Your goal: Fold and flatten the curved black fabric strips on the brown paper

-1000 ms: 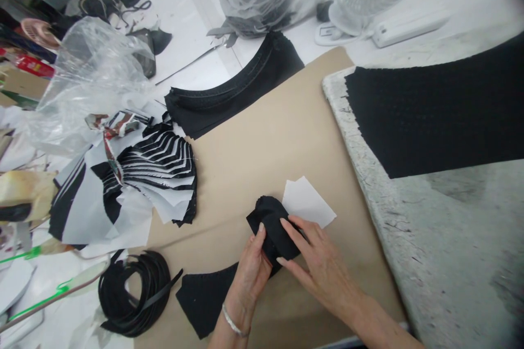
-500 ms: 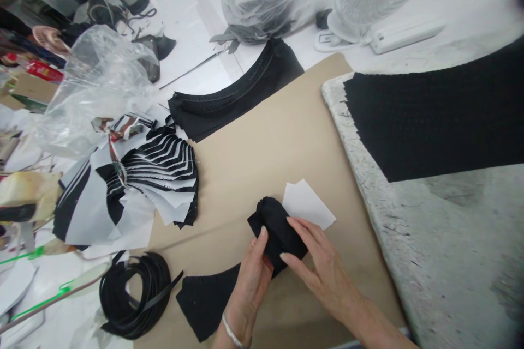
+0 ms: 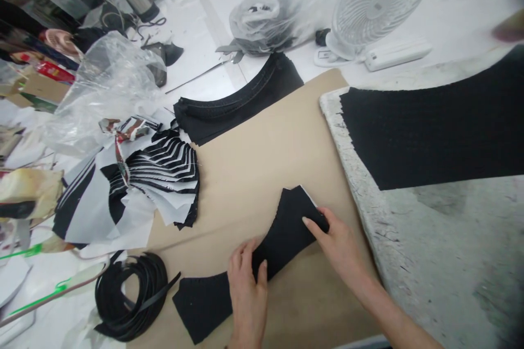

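Observation:
A curved black fabric piece [image 3: 286,229] lies spread out on the brown board, with a thin white edge showing at its upper right end. Across its middle lies my left hand [image 3: 248,283], fingers and thumb apart on the cloth. My right hand [image 3: 333,234] has the right end of the piece between thumb and fingers. The white paper beneath that end is almost wholly covered.
Left of the brown board [image 3: 245,169] are a coil of black strip [image 3: 135,294] and a tied bundle of black and white pieces [image 3: 159,174]. More curved black pieces [image 3: 241,103] lie behind. A stone slab [image 3: 429,262] bears black fabric [image 3: 442,131]; a white fan [image 3: 380,5] stands beyond.
The rolled-up right part of the black fabric piece has been unrolled flat over the white paper. My right hand has moved right, and my left hand now lies over the middle.

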{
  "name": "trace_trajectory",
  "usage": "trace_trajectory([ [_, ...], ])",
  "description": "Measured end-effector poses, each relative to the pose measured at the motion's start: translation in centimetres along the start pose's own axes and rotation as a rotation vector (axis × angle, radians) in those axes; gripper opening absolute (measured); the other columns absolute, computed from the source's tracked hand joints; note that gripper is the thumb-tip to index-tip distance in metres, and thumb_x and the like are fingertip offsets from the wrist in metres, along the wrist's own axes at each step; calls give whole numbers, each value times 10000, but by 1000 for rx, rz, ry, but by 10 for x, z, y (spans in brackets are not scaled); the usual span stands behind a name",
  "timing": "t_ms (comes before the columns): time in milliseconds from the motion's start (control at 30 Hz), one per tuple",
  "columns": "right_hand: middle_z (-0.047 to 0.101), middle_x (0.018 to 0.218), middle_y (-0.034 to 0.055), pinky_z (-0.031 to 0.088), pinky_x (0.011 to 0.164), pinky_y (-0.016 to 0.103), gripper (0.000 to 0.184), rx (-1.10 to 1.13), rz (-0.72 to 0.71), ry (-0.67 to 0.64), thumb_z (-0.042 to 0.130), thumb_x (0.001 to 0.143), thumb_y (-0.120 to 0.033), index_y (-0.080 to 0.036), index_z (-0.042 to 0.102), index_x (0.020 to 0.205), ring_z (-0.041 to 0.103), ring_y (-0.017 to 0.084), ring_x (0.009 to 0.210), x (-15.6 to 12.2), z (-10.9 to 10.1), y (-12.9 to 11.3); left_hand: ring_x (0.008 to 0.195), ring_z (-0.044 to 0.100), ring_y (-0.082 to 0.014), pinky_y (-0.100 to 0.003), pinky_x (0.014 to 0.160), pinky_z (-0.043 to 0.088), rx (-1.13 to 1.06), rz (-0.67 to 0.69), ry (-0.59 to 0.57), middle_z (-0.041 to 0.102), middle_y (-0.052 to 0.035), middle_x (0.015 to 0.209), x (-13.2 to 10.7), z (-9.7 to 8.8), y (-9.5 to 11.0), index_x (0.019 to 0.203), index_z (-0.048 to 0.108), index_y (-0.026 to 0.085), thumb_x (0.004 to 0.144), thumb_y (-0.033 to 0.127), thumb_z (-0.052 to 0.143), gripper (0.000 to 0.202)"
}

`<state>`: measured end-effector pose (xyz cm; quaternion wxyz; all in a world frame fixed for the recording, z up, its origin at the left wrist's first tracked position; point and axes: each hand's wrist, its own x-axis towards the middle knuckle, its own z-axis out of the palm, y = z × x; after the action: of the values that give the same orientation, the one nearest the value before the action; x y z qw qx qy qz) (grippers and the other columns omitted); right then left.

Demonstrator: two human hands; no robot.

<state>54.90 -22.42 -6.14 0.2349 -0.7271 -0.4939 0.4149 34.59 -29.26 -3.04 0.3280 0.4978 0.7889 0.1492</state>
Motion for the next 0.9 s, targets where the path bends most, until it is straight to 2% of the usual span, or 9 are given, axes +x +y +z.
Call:
trace_trajectory([
  [67,706,908,107,489,720,393,328,-107,-30,-3,518,875,-426,-173,593,1069,665,282,829,6,-2,-1,1202,445,-312,-466,1006,338,216,-41,6,545,-155,1237,3,-8,-14,1212,554,154,803,181,545,410],
  [167,700,850,91,464,666,365,222,-213,-74,-17,498,883,-357,-185,595,987,664,270,773,10,-3,-3,1124,493,-300,-440,939,342,375,-82,-70,595,-114,1151,8,-17,-21,1107,582,192,792,162,541,319],
  [333,681,787,58,443,624,340,184,-229,-101,-38,462,894,-346,-206,564,957,659,250,721,7,-8,0,990,514,-263,-372,825,321,393,-85,-212,614,-60,983,16,-23,-12,869,583,219,730,126,553,170],
  [500,670,781,66,433,624,353,281,-288,-33,-16,414,896,-438,-212,547,996,647,270,699,10,-21,14,935,506,-257,-364,799,310,293,42,-216,603,-61,919,33,-22,7,771,546,208,669,86,559,160],
  [633,652,797,90,436,653,371,381,-272,36,103,436,827,-522,-200,551,997,629,292,733,25,-34,24,955,517,-250,-382,858,319,236,167,-160,612,-53,912,60,-18,30,811,564,215,696,90,571,171],
  [733,599,678,57,420,609,371,407,-253,69,125,441,787,-579,-211,539,932,588,277,638,34,-39,28,1033,519,-261,-398,920,340,184,207,-91,617,-81,1014,71,-17,39,959,591,213,736,98,556,253],
  [833,517,553,5,393,551,350,366,-228,70,116,452,771,-595,-238,513,825,549,250,555,35,-42,26,1126,499,-248,-384,975,370,108,236,-43,570,-108,1184,60,-17,38,1115,566,203,795,110,511,338],
  [900,522,548,1,390,533,335,340,-187,65,107,464,766,-580,-243,508,772,550,236,547,35,-42,23,1136,499,-229,-371,988,390,61,253,-25,553,-114,1201,42,-14,34,1130,562,198,846,116,447,317],
])
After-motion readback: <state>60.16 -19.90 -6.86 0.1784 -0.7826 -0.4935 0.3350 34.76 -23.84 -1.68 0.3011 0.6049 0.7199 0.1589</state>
